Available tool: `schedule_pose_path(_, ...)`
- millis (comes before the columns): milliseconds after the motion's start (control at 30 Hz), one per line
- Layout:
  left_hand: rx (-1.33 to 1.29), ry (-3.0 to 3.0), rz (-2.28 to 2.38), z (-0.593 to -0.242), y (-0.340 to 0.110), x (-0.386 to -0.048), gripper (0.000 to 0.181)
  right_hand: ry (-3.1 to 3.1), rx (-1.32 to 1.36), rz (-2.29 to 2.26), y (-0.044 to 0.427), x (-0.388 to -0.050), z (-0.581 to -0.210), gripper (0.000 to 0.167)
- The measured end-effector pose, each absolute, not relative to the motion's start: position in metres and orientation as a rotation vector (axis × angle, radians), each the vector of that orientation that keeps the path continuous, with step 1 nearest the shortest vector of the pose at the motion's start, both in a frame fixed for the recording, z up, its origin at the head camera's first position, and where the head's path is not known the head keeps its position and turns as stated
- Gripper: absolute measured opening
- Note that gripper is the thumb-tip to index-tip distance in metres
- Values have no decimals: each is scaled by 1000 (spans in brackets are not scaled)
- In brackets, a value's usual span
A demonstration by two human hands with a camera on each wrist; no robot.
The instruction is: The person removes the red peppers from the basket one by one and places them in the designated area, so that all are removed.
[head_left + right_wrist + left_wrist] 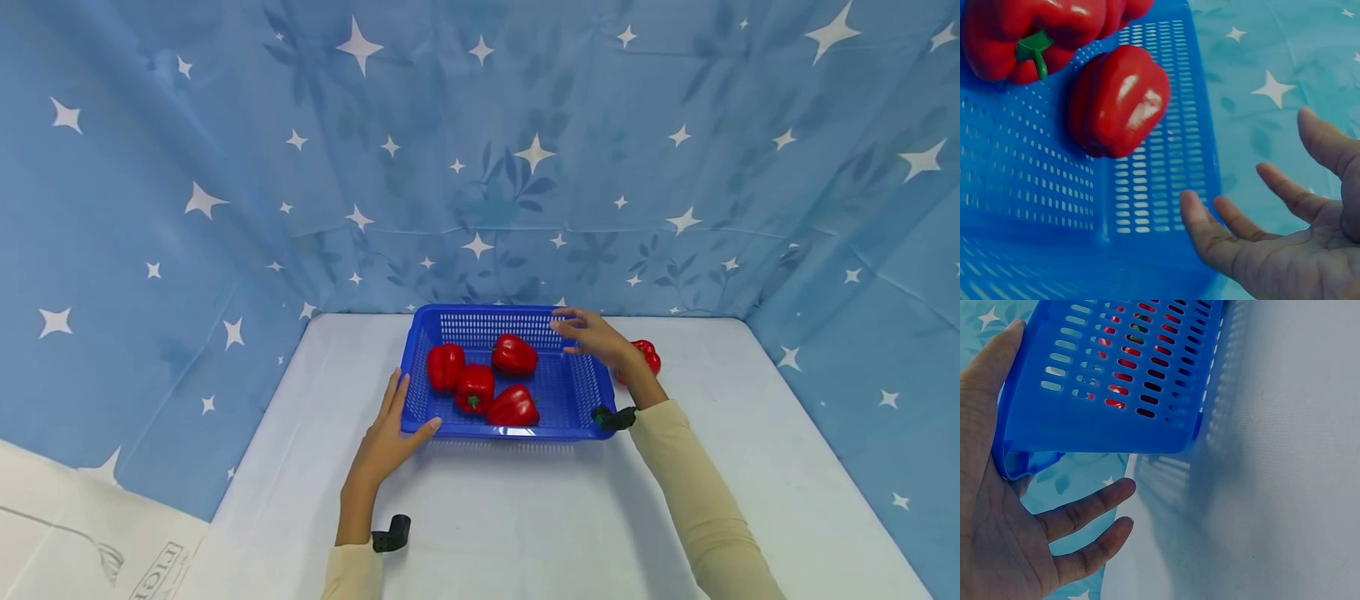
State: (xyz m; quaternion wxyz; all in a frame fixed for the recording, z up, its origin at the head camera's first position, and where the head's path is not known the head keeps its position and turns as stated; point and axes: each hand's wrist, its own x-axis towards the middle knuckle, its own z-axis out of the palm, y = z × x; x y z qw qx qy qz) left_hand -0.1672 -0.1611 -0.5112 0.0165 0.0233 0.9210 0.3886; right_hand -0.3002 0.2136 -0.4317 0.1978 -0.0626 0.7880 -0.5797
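A blue perforated plastic basket [562,433] stands on the white table with several red bell peppers inside, among them one pepper [513,356] near its far wall. My left hand [386,446] rests against the basket's near left corner, thumb and fingers spread and fairly straight. In the left wrist view the thumb [999,356] lies along the rim, while two fingers extend free below it. Over the basket's right end is my right hand [596,337], fingers apart and loosely bent, holding nothing. Another red bell pepper [651,357] lies on the table right of the basket, partly behind the right wrist.
The white tabletop [495,517] reaches toward me in front of the basket. Blue star-patterned cloth [480,167] hangs behind the table and along both sides. Each wrist carries a small black camera, such as the left one [392,533].
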Motion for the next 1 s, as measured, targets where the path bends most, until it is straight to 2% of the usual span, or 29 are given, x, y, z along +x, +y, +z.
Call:
schedule_pose_path(400,87,2876,1254,-514,-154,-169,102,2122,-59,-1498,197,-319,-439,70)
schedule_pose_path(1000,90,2871,1190,-507,-160,-165,103,2087,78,-1459,166,-328,-462,66)
